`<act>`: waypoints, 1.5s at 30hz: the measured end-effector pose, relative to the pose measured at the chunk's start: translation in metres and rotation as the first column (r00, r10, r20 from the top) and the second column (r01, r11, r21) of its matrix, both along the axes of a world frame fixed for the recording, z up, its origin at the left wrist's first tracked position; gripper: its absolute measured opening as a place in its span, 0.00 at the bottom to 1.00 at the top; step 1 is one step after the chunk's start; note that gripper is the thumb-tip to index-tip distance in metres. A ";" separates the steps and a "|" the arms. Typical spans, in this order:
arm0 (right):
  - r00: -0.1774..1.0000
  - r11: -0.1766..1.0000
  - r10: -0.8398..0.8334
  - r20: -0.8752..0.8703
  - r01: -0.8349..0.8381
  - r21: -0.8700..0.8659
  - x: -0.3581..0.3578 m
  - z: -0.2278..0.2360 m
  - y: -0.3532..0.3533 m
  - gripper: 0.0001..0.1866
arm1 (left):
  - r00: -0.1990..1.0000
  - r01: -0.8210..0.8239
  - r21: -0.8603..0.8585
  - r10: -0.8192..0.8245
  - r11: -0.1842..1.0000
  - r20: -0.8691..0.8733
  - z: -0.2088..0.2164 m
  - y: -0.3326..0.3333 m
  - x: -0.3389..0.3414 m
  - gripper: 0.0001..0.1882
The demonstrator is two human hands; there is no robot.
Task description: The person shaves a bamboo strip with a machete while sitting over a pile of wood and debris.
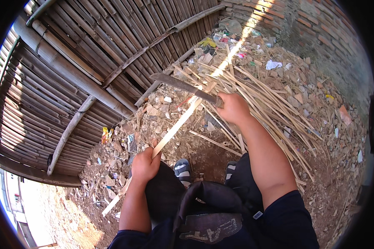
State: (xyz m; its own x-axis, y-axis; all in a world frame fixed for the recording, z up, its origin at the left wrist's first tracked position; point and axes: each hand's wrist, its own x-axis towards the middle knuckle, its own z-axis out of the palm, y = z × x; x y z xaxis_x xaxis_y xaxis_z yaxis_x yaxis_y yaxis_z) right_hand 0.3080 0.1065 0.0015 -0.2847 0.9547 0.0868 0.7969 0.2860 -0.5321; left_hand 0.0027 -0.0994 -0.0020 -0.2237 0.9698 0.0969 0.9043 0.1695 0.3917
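Observation:
My left hand is closed round a long, pale bamboo strip, which slants from beside my left forearm up to the far right. In my right hand is the handle of a machete. Its dark, broad blade points to the left and lies across the far part of the strip. Whether the edge is in the wood or only against it, I cannot tell. Beyond and right of my right hand, many more split bamboo strips lie in a loose heap on the ground.
A bamboo-slat wall with thick poles rises on the left. At the far right stands a brick wall. Rubble and litter cover the ground between them. My sandalled feet are just below the strip.

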 end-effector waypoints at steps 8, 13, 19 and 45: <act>0.898 0.905 0.401 0.179 -0.418 0.072 -0.036 0.007 -0.034 0.16 | 1.000 -0.014 -0.040 0.015 0.999 0.007 0.003 -0.001 0.000 0.18; 0.999 0.999 -0.034 -0.026 0.035 0.028 -0.001 -0.004 0.002 0.16 | 1.000 0.011 -0.026 -0.011 1.000 -0.028 0.000 0.004 0.006 0.17; 0.999 0.997 -0.026 -0.019 0.025 -0.075 0.001 -0.001 0.001 0.21 | 1.000 -0.020 -0.024 0.019 1.000 -0.020 0.002 0.000 0.007 0.18; 0.996 0.979 0.030 -0.081 -0.013 0.206 0.009 -0.004 0.004 0.18 | 0.978 -0.055 -0.033 0.061 0.998 0.199 0.006 -0.015 0.002 0.19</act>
